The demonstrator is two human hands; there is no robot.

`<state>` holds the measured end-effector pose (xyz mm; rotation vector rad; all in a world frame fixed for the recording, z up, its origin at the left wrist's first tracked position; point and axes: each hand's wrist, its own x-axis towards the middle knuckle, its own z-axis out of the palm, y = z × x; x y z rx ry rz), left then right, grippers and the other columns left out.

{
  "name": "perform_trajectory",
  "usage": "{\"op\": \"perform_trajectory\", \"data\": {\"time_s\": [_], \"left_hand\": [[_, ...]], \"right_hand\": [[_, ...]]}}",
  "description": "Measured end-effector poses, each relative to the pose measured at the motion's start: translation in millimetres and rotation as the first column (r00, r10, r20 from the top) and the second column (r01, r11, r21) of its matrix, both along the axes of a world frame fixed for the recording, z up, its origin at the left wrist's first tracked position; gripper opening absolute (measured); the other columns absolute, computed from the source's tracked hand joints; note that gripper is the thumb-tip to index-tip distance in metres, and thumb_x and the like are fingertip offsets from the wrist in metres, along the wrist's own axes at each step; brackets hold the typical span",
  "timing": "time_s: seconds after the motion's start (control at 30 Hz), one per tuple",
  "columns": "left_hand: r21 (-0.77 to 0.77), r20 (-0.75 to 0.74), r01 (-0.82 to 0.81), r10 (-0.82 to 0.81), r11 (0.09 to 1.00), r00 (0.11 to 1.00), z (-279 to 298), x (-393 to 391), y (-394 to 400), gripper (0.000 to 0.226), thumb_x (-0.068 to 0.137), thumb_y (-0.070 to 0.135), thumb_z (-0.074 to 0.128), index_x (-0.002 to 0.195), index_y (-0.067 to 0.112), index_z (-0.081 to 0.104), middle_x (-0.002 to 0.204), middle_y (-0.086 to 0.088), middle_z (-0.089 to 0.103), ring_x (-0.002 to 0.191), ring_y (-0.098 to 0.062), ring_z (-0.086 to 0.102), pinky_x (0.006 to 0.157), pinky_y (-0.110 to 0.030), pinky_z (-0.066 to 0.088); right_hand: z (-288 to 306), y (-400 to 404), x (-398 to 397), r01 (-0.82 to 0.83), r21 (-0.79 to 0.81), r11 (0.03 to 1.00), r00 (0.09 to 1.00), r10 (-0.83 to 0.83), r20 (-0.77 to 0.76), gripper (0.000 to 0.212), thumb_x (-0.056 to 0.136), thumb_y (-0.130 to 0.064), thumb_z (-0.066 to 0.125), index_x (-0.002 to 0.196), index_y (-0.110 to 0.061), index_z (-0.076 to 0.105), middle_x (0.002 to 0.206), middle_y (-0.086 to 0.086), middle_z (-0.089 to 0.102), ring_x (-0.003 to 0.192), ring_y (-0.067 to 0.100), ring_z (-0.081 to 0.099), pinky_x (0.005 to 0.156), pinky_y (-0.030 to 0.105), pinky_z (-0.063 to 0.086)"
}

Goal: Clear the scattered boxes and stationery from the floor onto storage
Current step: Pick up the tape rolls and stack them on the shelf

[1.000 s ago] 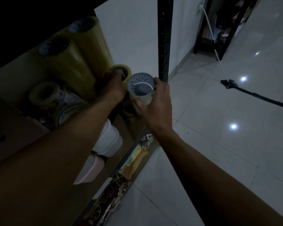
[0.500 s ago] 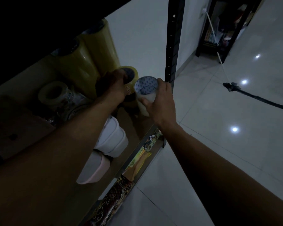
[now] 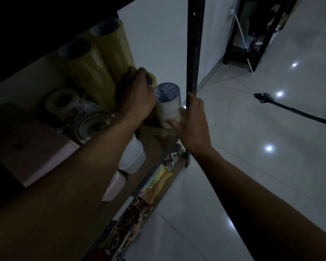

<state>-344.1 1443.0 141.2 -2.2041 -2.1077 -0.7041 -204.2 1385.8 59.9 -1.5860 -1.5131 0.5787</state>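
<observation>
A white tape roll (image 3: pixel 167 104) with a blue-patterned core stands on the wooden shelf board (image 3: pixel 158 140), close to the black upright post (image 3: pixel 193 53). My right hand (image 3: pixel 192 125) is beside it on the right, fingers fairly straight and pointing up, thumb touching the roll's lower front. My left hand (image 3: pixel 137 95) reaches deeper into the shelf, with its fingers curled over a small yellow tape roll (image 3: pixel 153 80), which it mostly hides.
Two tall yellow tape stacks (image 3: pixel 94 68) stand at the back left, with more rolls (image 3: pixel 62 100), white tubs (image 3: pixel 134 159) and a box (image 3: pixel 26 144) on the shelf. Patterned items (image 3: pixel 132 213) lie on the level below. A cord and a dark bar (image 3: pixel 290 110) cross the tiled floor.
The white roll went from my right hand's grip down onto the shelf by the post. The right hand's fingers loosened and slid to its right side. The left hand stayed on the yellow roll.
</observation>
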Motion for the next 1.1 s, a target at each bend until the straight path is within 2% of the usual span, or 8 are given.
{"op": "perform_trajectory", "data": {"time_s": [0.13, 0.27, 0.37, 0.5, 0.7, 0.77, 0.93, 1.1], "left_hand": [[0.152, 0.069, 0.102, -0.113, 0.983, 0.991, -4.1, 7.5, -25.3, 0.018, 0.094, 0.021, 0.048, 0.105, 0.012, 0.058, 0.114, -0.012, 0.056, 0.105, -0.031, 0.053, 0.077, -0.036, 0.038], [0.207, 0.124, 0.206, -0.234, 0.956, 0.964, -23.3, 21.2, -78.0, 0.013, 0.095, 0.023, 0.045, 0.09, 0.014, 0.054, 0.088, -0.002, 0.056, 0.08, -0.024, 0.054, 0.065, -0.04, 0.042], [0.069, 0.054, 0.26, -0.263, 0.963, 0.963, -52.1, 32.3, -124.7, 0.01, 0.098, 0.022, 0.051, 0.09, 0.017, 0.055, 0.085, 0.002, 0.055, 0.075, -0.017, 0.05, 0.058, -0.033, 0.029], [-0.171, 0.093, 0.433, -0.423, 0.885, 0.901, -93.1, 47.9, -181.0, 0.009, 0.1, 0.021, 0.053, 0.095, 0.015, 0.059, 0.09, 0.002, 0.06, 0.079, -0.017, 0.056, 0.064, -0.034, 0.044], [-0.652, 0.114, 0.417, -0.462, 0.633, 0.879, -150.0, 67.7, -249.5, 0.03, 0.103, 0.043, 0.046, 0.121, 0.02, 0.052, 0.129, -0.006, 0.053, 0.114, -0.026, 0.054, 0.09, -0.036, 0.046], [-0.711, 0.087, 0.423, -0.526, 0.562, 0.846, -171.9, 73.5, -271.5, 0.04, 0.103, 0.045, 0.044, 0.134, 0.02, 0.049, 0.135, -0.003, 0.051, 0.121, -0.025, 0.051, 0.099, -0.039, 0.045], [-0.767, 0.095, 0.47, -0.648, 0.436, 0.756, -232.7, 94.5, -329.0, 0.039, 0.103, 0.046, 0.042, 0.134, 0.023, 0.049, 0.132, 0.002, 0.054, 0.117, -0.021, 0.053, 0.097, -0.037, 0.044], [-0.727, 0.16, 0.558, -0.69, 0.401, 0.705, -277.0, 125.0, -368.4, 0.032, 0.103, 0.041, 0.045, 0.129, 0.023, 0.052, 0.125, 0.006, 0.056, 0.113, -0.017, 0.055, 0.091, -0.034, 0.045]], "right_hand": [[-16.3, -38.0, 19.9, 0.056, 0.019, 0.998, 0.998, -0.056, 0.027, 0.078, 0.086, -0.034, 0.076, 0.148, -0.012, 0.034, 0.139, 0.009, 0.044, 0.122, 0.024, 0.05, 0.098, 0.05, 0.049], [-43.5, -99.7, 48.9, 0.07, -0.049, 0.996, 0.996, -0.067, 0.062, 0.069, 0.091, -0.037, 0.071, 0.146, -0.013, 0.036, 0.14, 0.007, 0.043, 0.123, 0.024, 0.051, 0.097, 0.051, 0.049], [-66.8, -143.3, 74.3, 0.112, -0.143, 0.983, 0.99, -0.098, 0.097, 0.067, 0.092, -0.038, 0.069, 0.146, -0.015, 0.036, 0.143, 0.005, 0.042, 0.126, 0.023, 0.05, 0.098, 0.052, 0.049], [-93.1, -208.3, 112.2, 0.173, -0.23, 0.958, 0.976, -0.135, 0.17, 0.058, 0.094, -0.035, 0.067, 0.141, -0.012, 0.044, 0.141, 0.006, 0.045, 0.121, 0.024, 0.053, 0.098, 0.049, 0.049], [-142.5, -308.7, 168.7, 0.234, -0.458, 0.858, 0.965, -0.145, 0.22, 0.037, 0.097, -0.031, 0.062, 0.126, -0.008, 0.06, 0.133, 0.009, 0.054, 0.119, 0.026, 0.055, 0.097, 0.039, 0.045], [-161.1, -343.8, 183.9, 0.261, -0.505, 0.823, 0.96, -0.165, 0.227, 0.035, 0.097, -0.029, 0.062, 0.124, -0.007, 0.061, 0.131, 0.01, 0.055, 0.117, 0.028, 0.056, 0.097, 0.039, 0.045], [-205.5, -434.7, 217.0, 0.406, -0.601, 0.689, 0.914, -0.285, 0.29, 0.032, 0.094, -0.022, 0.067, 0.12, -0.004, 0.063, 0.121, 0.015, 0.06, 0.111, 0.034, 0.059, 0.093, 0.044, 0.049], [-239.2, -521.0, 242.8, 0.513, -0.655, 0.554, 0.851, -0.425, 0.308, 0.034, 0.096, -0.021, 0.065, 0.125, -0.004, 0.061, 0.124, 0.015, 0.059, 0.112, 0.031, 0.059, 0.09, 0.037, 0.046]]}}
